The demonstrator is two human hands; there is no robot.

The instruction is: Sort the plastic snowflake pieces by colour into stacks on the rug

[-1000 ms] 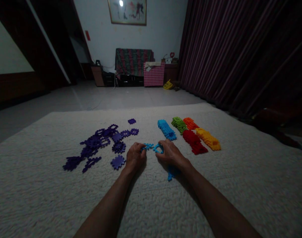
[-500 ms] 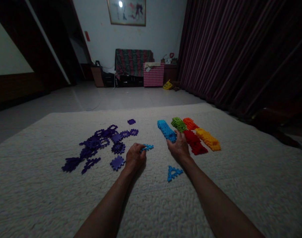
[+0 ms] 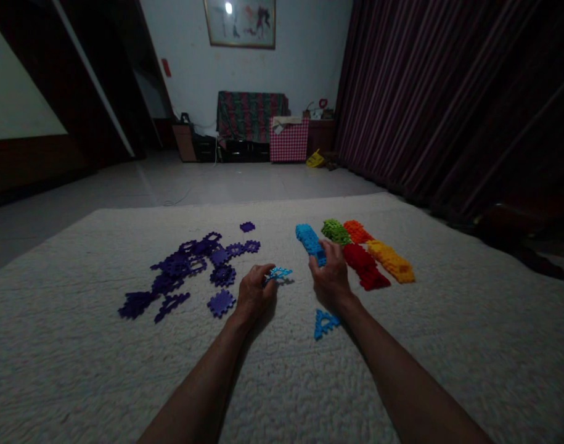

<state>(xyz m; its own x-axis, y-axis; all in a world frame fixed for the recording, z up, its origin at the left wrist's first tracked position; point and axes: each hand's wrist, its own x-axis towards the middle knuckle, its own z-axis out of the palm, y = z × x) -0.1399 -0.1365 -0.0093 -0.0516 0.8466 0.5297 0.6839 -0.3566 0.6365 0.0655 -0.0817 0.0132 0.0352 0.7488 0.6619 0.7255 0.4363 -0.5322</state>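
My left hand (image 3: 256, 290) pinches a light-blue triangular interlocking piece (image 3: 280, 272) with toothed edges, tilted just above the cloth. My right hand (image 3: 331, 274) has thumb and fingers around the near end of a row of stacked blue interlocking pieces (image 3: 308, 237). Close to my right wrist, a loose blue triangular piece (image 3: 324, 324) lies flat, its right corner partly covered by the wrist. Left of my left hand, a purple square piece (image 3: 221, 303) lies near a loose heap of purple pieces (image 3: 175, 265).
Beyond and right of my right hand lie stacked rows: green pieces (image 3: 336, 230), orange pieces (image 3: 356, 231), red pieces (image 3: 365, 266) and yellow pieces (image 3: 391, 260). All rest on a quilted pale cloth (image 3: 282, 382). A checked red cloth (image 3: 289, 140) hangs by the far wall.
My left hand has raised the blue triangular piece slightly off the cloth. My right hand's fingers have shifted a little left and closed in around the blue stack's near end.
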